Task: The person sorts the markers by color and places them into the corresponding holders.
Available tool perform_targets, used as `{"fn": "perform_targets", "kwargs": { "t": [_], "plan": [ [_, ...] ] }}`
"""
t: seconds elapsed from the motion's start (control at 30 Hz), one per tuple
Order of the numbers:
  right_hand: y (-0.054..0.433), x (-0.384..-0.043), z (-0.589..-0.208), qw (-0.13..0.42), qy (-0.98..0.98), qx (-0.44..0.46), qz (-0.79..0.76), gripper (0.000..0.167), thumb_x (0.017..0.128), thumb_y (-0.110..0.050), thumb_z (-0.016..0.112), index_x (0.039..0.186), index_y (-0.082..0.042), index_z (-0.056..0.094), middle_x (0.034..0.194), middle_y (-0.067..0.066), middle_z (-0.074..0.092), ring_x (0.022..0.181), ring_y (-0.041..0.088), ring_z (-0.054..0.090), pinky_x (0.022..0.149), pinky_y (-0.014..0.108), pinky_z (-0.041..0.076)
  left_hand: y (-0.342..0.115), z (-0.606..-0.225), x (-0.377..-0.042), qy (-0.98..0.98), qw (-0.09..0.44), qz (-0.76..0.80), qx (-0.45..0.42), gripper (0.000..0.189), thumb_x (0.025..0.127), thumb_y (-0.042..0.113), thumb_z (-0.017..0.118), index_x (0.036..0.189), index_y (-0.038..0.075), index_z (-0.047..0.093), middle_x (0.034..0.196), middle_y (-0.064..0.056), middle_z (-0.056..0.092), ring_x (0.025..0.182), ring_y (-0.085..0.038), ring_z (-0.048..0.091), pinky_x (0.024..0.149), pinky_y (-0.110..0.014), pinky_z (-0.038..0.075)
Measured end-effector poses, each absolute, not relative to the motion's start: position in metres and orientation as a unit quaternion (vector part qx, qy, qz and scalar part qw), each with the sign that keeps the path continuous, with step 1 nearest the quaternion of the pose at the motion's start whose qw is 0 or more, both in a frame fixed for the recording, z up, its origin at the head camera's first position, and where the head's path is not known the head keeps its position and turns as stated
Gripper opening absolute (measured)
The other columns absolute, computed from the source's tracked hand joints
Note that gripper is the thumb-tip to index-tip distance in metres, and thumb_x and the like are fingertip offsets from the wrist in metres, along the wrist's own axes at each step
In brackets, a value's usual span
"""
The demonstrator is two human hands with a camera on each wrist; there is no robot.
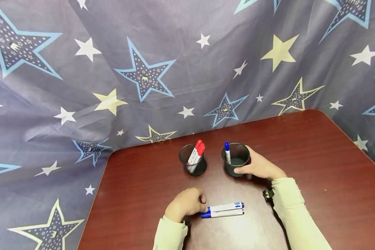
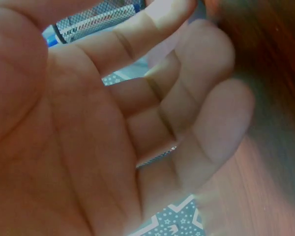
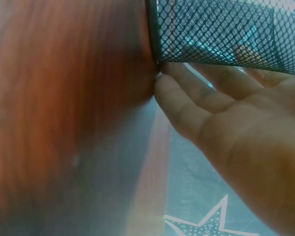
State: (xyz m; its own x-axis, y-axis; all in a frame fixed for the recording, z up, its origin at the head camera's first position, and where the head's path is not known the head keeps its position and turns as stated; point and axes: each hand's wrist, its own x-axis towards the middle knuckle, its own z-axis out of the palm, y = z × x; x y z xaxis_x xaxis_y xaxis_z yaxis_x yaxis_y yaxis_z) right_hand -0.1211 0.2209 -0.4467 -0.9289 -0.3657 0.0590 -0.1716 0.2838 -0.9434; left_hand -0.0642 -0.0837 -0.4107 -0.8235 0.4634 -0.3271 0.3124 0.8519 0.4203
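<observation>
My left hand (image 1: 187,203) is over the table with its fingertips at the cap end of a blue-capped marker (image 1: 225,207), pinching it. A second blue-capped marker (image 1: 227,213) lies alongside, just nearer to me. My right hand (image 1: 260,165) grips a black mesh pen cup (image 1: 237,169) by its right side, thumb towards the front. Inside that cup stands one blue marker (image 1: 227,152). From the right wrist, the fingers (image 3: 182,103) show against the mesh wall (image 3: 216,39). In the left wrist view the outer fingers (image 2: 221,123) are bent and the fingertips on the marker are hidden.
Left of the held cup stands another black mesh pen cup (image 1: 200,170) with red-capped markers (image 1: 195,156) in it. The reddish-brown table (image 1: 137,198) ends at the back against a grey curtain (image 1: 181,62) printed with stars.
</observation>
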Motion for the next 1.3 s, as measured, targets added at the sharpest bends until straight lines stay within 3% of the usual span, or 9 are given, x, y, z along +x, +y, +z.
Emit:
{"fn": "perform_targets", "kwargs": {
  "t": [0.17,0.27,0.43,0.53,0.67,0.77,0.93,1.13,1.3],
  "plan": [
    [0.221,-0.122,-0.449,0.088,0.8,-0.161,-0.571,0.09,0.08,-0.022,0.088,0.151,-0.003,0.035,0.131,0.022,0.056,0.081,0.034,0.066,0.081,0.036,0.054,-0.084,-0.411,-0.064,0.935,0.206,0.18,0.224,0.024,0.075,0.019,0.083,0.068,0.022,0.06,0.062,0.013,0.053,0.061,-0.007,0.049,0.059,-0.027,0.041],
    [0.221,-0.122,-0.449,0.074,0.808,-0.165,-0.561,0.091,0.08,-0.023,0.089,0.15,-0.001,0.036,0.132,0.021,0.057,0.099,0.033,0.063,0.092,0.039,0.049,-0.084,-0.412,-0.065,0.938,0.181,0.176,0.236,0.024,0.079,0.019,0.08,0.068,0.022,0.059,0.063,0.014,0.052,0.061,-0.006,0.049,0.059,-0.026,0.042],
    [0.222,-0.12,-0.449,0.064,0.814,-0.164,-0.554,0.092,0.079,-0.024,0.089,0.15,-0.001,0.036,0.134,0.019,0.056,0.109,0.034,0.058,0.098,0.039,0.044,-0.084,-0.414,-0.065,0.944,0.157,0.171,0.235,0.025,0.084,0.02,0.08,0.072,0.021,0.058,0.067,0.012,0.052,0.063,-0.007,0.049,0.061,-0.028,0.043],
    [0.221,-0.119,-0.448,0.081,0.802,-0.162,-0.569,0.09,0.08,-0.022,0.088,0.15,-0.001,0.035,0.13,0.022,0.057,0.084,0.036,0.066,0.085,0.037,0.053,-0.083,-0.415,-0.065,0.947,0.157,0.165,0.228,0.025,0.082,0.019,0.083,0.074,0.021,0.059,0.069,0.011,0.052,0.065,-0.008,0.051,0.062,-0.03,0.044],
    [0.221,-0.118,-0.446,0.114,0.782,-0.151,-0.594,0.088,0.083,-0.019,0.086,0.15,-0.001,0.033,0.119,0.029,0.058,0.051,0.037,0.06,0.059,0.041,0.056,-0.083,-0.417,-0.064,0.95,0.154,0.147,0.229,0.028,0.076,0.02,0.087,0.074,0.021,0.059,0.073,0.01,0.052,0.068,-0.01,0.052,0.064,-0.032,0.046],
    [0.22,-0.118,-0.445,0.122,0.777,-0.144,-0.6,0.087,0.083,-0.019,0.086,0.15,-0.002,0.033,0.115,0.029,0.059,0.05,0.037,0.059,0.055,0.043,0.055,-0.084,-0.418,-0.064,0.949,0.149,0.143,0.237,0.029,0.072,0.012,0.087,0.074,0.02,0.059,0.074,0.008,0.05,0.069,-0.011,0.051,0.065,-0.031,0.046],
    [0.222,-0.117,-0.445,0.11,0.782,-0.15,-0.595,0.087,0.082,-0.019,0.086,0.149,-0.001,0.035,0.118,0.029,0.057,0.05,0.035,0.059,0.057,0.039,0.055,-0.087,-0.419,-0.064,0.949,0.142,0.143,0.242,0.029,0.067,-0.002,0.081,0.073,0.016,0.059,0.072,0.007,0.048,0.068,-0.011,0.048,0.065,-0.029,0.045],
    [0.225,-0.113,-0.448,0.112,0.787,-0.142,-0.59,0.088,0.081,-0.018,0.087,0.15,-0.002,0.035,0.123,0.028,0.057,0.052,0.035,0.06,0.063,0.037,0.056,-0.088,-0.417,-0.065,0.944,0.151,0.184,0.23,0.02,0.07,0.008,0.078,0.076,0.017,0.06,0.071,0.009,0.05,0.065,-0.009,0.048,0.061,-0.029,0.043],
    [0.221,-0.115,-0.446,0.082,0.795,-0.156,-0.581,0.089,0.08,-0.02,0.088,0.15,-0.002,0.036,0.129,0.023,0.057,0.072,0.033,0.064,0.083,0.037,0.053,-0.091,-0.406,-0.073,0.931,0.071,0.264,0.242,0.013,0.081,0.011,0.074,0.086,0.015,0.064,0.078,0.009,0.052,0.066,-0.006,0.051,0.06,-0.026,0.045]
  ]
}}
